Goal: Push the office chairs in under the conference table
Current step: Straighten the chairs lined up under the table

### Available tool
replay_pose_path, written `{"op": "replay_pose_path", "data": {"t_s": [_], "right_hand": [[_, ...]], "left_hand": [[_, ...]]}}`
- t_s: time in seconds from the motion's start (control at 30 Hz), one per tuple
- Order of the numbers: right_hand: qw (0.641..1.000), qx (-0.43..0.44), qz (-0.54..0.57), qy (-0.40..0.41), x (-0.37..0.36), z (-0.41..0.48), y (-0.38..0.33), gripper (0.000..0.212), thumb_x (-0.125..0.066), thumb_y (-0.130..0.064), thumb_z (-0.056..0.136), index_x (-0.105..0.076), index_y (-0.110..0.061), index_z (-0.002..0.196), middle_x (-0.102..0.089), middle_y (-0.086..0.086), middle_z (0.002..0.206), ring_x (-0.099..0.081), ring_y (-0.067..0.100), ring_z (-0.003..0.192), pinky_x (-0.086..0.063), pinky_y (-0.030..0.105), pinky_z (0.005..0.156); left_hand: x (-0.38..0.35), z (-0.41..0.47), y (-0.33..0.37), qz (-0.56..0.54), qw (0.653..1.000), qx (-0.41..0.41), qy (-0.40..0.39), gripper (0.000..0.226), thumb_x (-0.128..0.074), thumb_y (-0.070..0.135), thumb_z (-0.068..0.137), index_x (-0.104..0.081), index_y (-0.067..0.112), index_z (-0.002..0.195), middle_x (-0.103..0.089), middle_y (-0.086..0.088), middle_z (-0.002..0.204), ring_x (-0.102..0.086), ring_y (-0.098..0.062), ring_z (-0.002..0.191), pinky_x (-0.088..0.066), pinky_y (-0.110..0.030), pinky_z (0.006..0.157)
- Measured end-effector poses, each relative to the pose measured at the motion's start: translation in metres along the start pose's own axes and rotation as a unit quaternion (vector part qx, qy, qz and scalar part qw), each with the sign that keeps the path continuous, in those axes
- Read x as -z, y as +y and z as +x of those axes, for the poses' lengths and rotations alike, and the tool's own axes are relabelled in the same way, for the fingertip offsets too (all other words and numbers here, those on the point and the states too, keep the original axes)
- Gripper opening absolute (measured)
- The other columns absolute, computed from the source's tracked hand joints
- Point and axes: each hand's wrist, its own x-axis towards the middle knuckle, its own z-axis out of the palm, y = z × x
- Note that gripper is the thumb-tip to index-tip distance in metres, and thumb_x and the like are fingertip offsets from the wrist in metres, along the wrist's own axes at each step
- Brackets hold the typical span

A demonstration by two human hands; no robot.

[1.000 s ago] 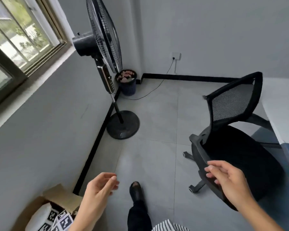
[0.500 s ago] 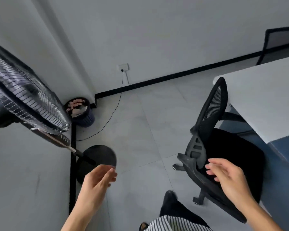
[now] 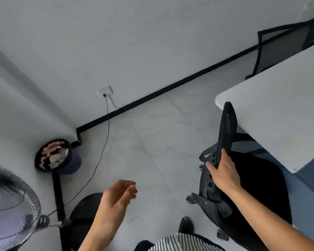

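We reach our right hand (image 3: 223, 173) forward, arm extended, thumb on one side and fingers (image 3: 225, 156) wrapped over the other in a firm clasp. Our left hand (image 3: 117, 197) hangs free, palm inward, fingers loosely curled, touching nothing.

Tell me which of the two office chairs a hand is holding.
The near chair with the black seat, beside the table corner: the right hand grips its backrest. The far chair by the wall is untouched.

Both forearms are bare, no sleeves, watch or rings in sight on the left hand (image 3: 119, 197) or right hand (image 3: 224, 173). A black-and-white striped garment (image 3: 181, 242) shows at the bottom edge, above one dark shoe (image 3: 186, 224).
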Motion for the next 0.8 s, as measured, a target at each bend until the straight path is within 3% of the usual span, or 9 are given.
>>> {"op": "replay_pose_path", "data": {"t_s": [0.13, 0.27, 0.33, 0.43, 0.6, 0.7, 0.8], "right_hand": [[0.994, -0.011, -0.087, 0.058, -0.016, -0.009, 0.003, 0.068, -0.05, -0.022, 0.095, -0.014, -0.013, 0.152, -0.047, 0.01, 0.143, -0.054, 0.028, 0.121, -0.051, 0.037, 0.073], [0.99, -0.042, -0.11, 0.076, -0.023, -0.035, 0.011, 0.063, -0.045, -0.02, 0.098, -0.014, -0.019, 0.152, -0.055, 0.006, 0.135, -0.064, 0.021, 0.104, -0.038, 0.015, 0.06], [0.989, -0.064, -0.111, 0.074, -0.029, -0.052, 0.017, 0.061, -0.042, -0.021, 0.099, -0.012, -0.023, 0.152, -0.054, 0.001, 0.139, -0.065, 0.014, 0.09, -0.034, 0.01, 0.052], [0.985, -0.101, -0.096, 0.096, -0.033, -0.074, 0.027, 0.056, -0.039, -0.021, 0.1, -0.017, -0.03, 0.151, -0.047, -0.008, 0.146, -0.063, 0.008, 0.08, -0.046, 0.017, 0.059], [0.972, -0.16, -0.096, 0.14, -0.025, -0.115, 0.048, 0.047, -0.036, -0.025, 0.101, -0.028, -0.035, 0.147, -0.057, -0.01, 0.135, -0.065, 0.014, 0.093, -0.047, 0.023, 0.069], [0.965, -0.187, -0.11, 0.147, -0.015, -0.134, 0.067, 0.044, -0.04, -0.025, 0.101, -0.037, -0.034, 0.143, -0.062, -0.007, 0.129, -0.065, 0.019, 0.1, -0.047, 0.028, 0.079], [0.963, -0.19, -0.1, 0.161, -0.001, -0.151, 0.093, 0.039, -0.047, -0.027, 0.097, -0.048, -0.034, 0.136, -0.07, -0.006, 0.115, -0.065, 0.017, 0.097, -0.042, 0.024, 0.073]], "left_hand": [[-0.008, 0.049, 0.017, 0.02, 0.995, -0.03, -0.091, 0.01, -0.057, 0.014, 0.091, -0.066, 0.013, 0.091, -0.072, -0.011, 0.082, -0.069, -0.016, 0.074, -0.053, -0.027, 0.067], [-0.018, 0.09, 0.034, 0.073, 0.974, -0.084, -0.199, 0.011, -0.056, 0.017, 0.091, -0.066, 0.017, 0.09, -0.071, -0.009, 0.081, -0.068, -0.013, 0.075, -0.052, -0.023, 0.067], [-0.026, 0.107, 0.044, 0.092, 0.958, -0.111, -0.247, 0.011, -0.057, 0.019, 0.091, -0.066, 0.02, 0.086, -0.071, -0.007, 0.081, -0.066, -0.014, 0.074, -0.052, -0.027, 0.067], [-0.042, 0.126, 0.053, 0.128, 0.931, -0.152, -0.305, 0.01, -0.058, 0.023, 0.09, -0.065, 0.025, 0.083, -0.07, -0.003, 0.078, -0.064, -0.019, 0.075, -0.051, -0.034, 0.071], [-0.071, 0.137, 0.055, 0.198, 0.884, -0.222, -0.361, 0.007, -0.058, 0.026, 0.089, -0.063, 0.024, 0.086, -0.069, 0.005, 0.079, -0.064, -0.012, 0.077, -0.049, -0.026, 0.07], [-0.095, 0.139, 0.057, 0.257, 0.849, -0.285, -0.362, 0.011, -0.056, 0.028, 0.09, -0.062, 0.022, 0.096, -0.067, 0.006, 0.089, -0.062, -0.008, 0.084, -0.047, -0.024, 0.074], [-0.129, 0.145, 0.059, 0.311, 0.807, -0.359, -0.351, 0.024, -0.054, 0.03, 0.091, -0.059, 0.017, 0.11, -0.06, 0.004, 0.11, -0.056, -0.015, 0.102, -0.045, -0.03, 0.088]]}}
